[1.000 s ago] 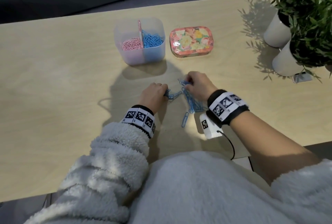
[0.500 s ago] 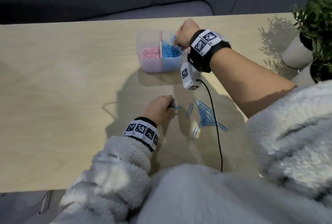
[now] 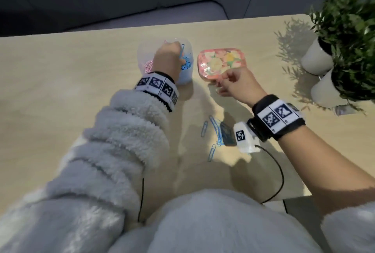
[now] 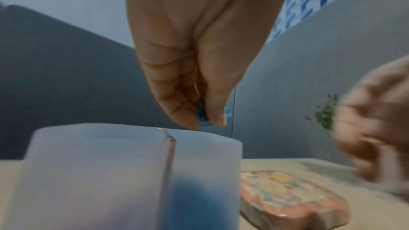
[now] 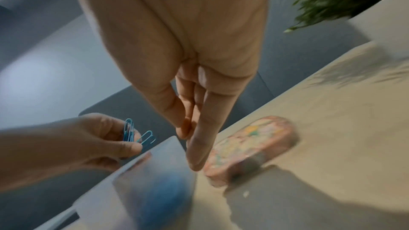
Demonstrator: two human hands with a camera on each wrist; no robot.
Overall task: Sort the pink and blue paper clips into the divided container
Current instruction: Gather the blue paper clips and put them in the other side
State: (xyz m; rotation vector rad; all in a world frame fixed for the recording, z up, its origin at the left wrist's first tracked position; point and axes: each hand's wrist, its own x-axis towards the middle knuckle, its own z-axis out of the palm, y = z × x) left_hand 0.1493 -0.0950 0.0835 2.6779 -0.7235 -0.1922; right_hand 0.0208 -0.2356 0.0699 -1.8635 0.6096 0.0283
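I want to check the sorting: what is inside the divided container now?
Inside the divided container: pink clips left, blue clips right. The left hand covers part of both.

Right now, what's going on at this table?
A person is sorting paper clips. Their left hand pinches a few blue paper clips above the blue side of a translucent plastic divided container, which already has pink paper clips in its other side. The right hand holds nothing and hovers near a pink floral lidded tin. More loose blue clips lie on the pale wooden table, not yet sorted.
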